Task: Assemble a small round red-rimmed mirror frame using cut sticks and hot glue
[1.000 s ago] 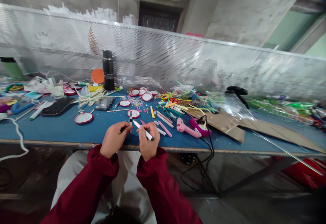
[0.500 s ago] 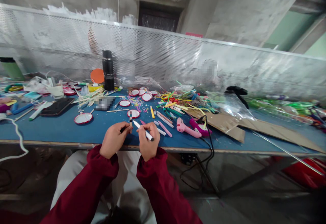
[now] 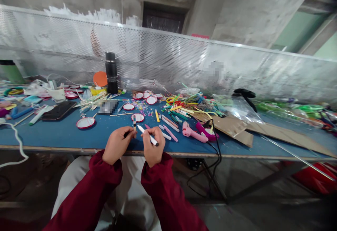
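My left hand point(image 3: 119, 143) is closed in a pinch around a small flat wooden stick point(image 3: 134, 123) with dark bands, held upright above the table's front edge. In my right hand point(image 3: 153, 146) is a white marker point(image 3: 147, 135) with a black end, its tip pointing up and left close beside the stick. Whether tip and stick touch is too small to tell. Just beyond them lies a round white disc point(image 3: 137, 117) with a red rim. Several loose markers point(image 3: 170, 133) lie to the right of my right hand.
A pink glue gun point(image 3: 195, 133) with a black cable lies on the blue table point(image 3: 60, 136). Cardboard sheets point(image 3: 231, 129) lie further right. A black bottle point(image 3: 111, 73) stands at the back, a dark phone point(image 3: 59, 110) lies left, and a perforated metal screen point(image 3: 163, 59) runs behind.
Both hands keep nearly the same place and grip. The stick and the marker have barely shifted; the whole view has moved very slightly.
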`<state>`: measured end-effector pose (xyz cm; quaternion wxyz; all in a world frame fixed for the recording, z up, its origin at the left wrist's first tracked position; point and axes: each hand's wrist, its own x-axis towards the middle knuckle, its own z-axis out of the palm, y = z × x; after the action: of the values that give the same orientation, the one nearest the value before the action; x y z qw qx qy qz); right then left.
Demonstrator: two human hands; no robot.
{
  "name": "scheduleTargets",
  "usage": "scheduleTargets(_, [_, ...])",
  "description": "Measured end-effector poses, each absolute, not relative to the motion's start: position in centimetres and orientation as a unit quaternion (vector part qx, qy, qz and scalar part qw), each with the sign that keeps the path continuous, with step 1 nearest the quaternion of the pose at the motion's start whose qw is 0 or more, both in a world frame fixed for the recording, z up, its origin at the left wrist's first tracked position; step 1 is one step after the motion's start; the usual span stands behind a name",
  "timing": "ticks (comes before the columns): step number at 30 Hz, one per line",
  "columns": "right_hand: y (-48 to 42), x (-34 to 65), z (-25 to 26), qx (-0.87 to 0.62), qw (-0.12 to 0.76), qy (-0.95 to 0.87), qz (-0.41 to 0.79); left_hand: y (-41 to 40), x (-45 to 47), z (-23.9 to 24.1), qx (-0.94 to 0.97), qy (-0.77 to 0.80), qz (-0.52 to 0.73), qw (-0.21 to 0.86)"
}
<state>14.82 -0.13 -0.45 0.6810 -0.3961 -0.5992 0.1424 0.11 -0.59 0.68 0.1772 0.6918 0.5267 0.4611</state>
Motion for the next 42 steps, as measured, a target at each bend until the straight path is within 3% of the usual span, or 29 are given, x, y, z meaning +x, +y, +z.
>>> scheduleTargets(42, [-0.54, 14.98, -0.07, -0.36, 0.679, -0.617, 0.169, -0.54, 0.07, 0.62, 0.696, 0.522, 0.461, 0.173])
